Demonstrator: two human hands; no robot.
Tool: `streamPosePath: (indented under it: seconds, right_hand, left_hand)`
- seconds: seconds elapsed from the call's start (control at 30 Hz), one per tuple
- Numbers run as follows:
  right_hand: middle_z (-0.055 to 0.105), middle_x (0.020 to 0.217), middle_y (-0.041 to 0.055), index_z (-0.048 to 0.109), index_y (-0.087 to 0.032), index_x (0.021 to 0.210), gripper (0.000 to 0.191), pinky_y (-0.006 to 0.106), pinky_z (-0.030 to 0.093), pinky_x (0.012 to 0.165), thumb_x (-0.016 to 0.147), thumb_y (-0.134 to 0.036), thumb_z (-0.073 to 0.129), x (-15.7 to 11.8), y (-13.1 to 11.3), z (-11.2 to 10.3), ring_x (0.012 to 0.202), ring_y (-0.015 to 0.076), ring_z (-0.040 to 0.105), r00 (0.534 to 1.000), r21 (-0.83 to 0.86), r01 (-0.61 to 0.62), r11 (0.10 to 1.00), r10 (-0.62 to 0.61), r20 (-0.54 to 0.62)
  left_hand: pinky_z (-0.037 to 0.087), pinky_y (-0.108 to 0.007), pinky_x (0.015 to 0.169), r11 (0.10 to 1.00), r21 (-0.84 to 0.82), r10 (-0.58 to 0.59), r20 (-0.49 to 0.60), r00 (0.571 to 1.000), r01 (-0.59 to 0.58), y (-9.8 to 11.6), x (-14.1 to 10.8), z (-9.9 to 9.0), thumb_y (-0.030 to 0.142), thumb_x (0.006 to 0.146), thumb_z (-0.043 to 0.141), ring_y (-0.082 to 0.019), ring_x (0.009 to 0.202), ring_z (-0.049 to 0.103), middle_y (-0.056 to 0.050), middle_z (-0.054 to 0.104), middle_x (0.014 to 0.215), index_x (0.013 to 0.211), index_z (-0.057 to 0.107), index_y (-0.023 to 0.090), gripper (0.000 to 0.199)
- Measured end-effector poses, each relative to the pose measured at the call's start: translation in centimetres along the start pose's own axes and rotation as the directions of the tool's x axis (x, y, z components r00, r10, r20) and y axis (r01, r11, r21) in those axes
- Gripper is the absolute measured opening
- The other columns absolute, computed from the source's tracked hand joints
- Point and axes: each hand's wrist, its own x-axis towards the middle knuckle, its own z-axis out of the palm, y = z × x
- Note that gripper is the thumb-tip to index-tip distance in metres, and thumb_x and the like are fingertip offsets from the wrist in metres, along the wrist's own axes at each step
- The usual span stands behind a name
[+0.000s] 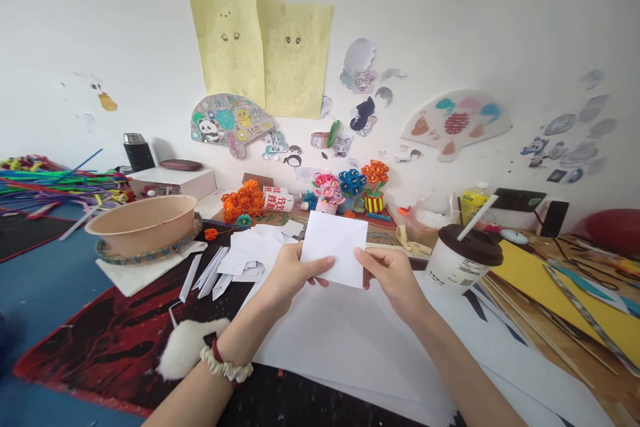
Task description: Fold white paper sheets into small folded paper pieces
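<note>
A small white paper square [337, 233] is held up in front of me, above large white sheets [350, 340] on the table. My left hand [297, 270] pinches its left edge, thumb lying across the front. At its lower right edge, my right hand [385, 270] grips it between thumb and fingers. Behind my left wrist lies a loose pile of white paper pieces [255, 247], with narrow folded white strips [209, 272] beside it.
A white cup with a brown lid [463, 257] and straw stands at the right. A beige basin [143, 223] sits at the left, a white fluffy object [183, 347] by my left wrist. Pipe-cleaner flowers [353, 187] line the back; wooden sticks [540, 327] lie right.
</note>
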Motion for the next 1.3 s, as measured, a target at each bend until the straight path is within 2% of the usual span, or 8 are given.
streamPosePath:
  seconds: [0.23, 0.53, 1.3]
  right_hand:
    - [0.053, 0.047, 0.0008, 0.056, -0.016, 0.051, 0.043, 0.025, 0.039, 0.047, 0.081, -0.047, 0.057, 0.13, 0.05, 0.00, 0.047, 0.0125, 0.048, 1.000, 0.020, 0.003, 1.000, -0.002, -0.010]
    - [0.051, 0.047, 0.0001, 0.055, -0.016, 0.051, 0.042, 0.024, 0.037, 0.047, 0.082, -0.044, 0.057, -0.12, 0.17, -0.05, 0.047, 0.0120, 0.047, 1.000, 0.020, 0.009, 1.000, -0.009, -0.021]
    - [0.056, 0.055, 0.0017, 0.064, -0.014, 0.061, 0.034, 0.025, 0.040, 0.050, 0.081, -0.042, 0.060, 0.05, -0.19, -0.28, 0.052, 0.0130, 0.051, 0.999, 0.033, 0.009, 0.999, -0.010, 0.033]
  left_hand:
    - [0.036, -0.021, 0.049, 1.000, 0.003, 0.006, 0.001, 1.000, -0.006, -0.01, -0.03, 0.04, 0.031, 0.071, 0.069, -0.009, 0.050, 0.054, -0.006, 0.066, 0.068, 0.078, 0.063, 0.008, 0.025]
    - [0.037, -0.021, 0.050, 1.000, 0.007, 0.014, 0.014, 1.000, -0.014, 0.04, -0.17, 0.10, 0.032, 0.072, 0.068, -0.009, 0.050, 0.055, -0.004, 0.064, 0.064, 0.074, 0.061, 0.009, 0.024]
    - [0.040, -0.023, 0.052, 0.999, -0.025, 0.041, 0.004, 0.999, -0.041, -0.19, -0.09, 0.06, 0.031, 0.069, 0.071, -0.010, 0.053, 0.053, -0.005, 0.064, 0.065, 0.073, 0.062, 0.009, 0.024]
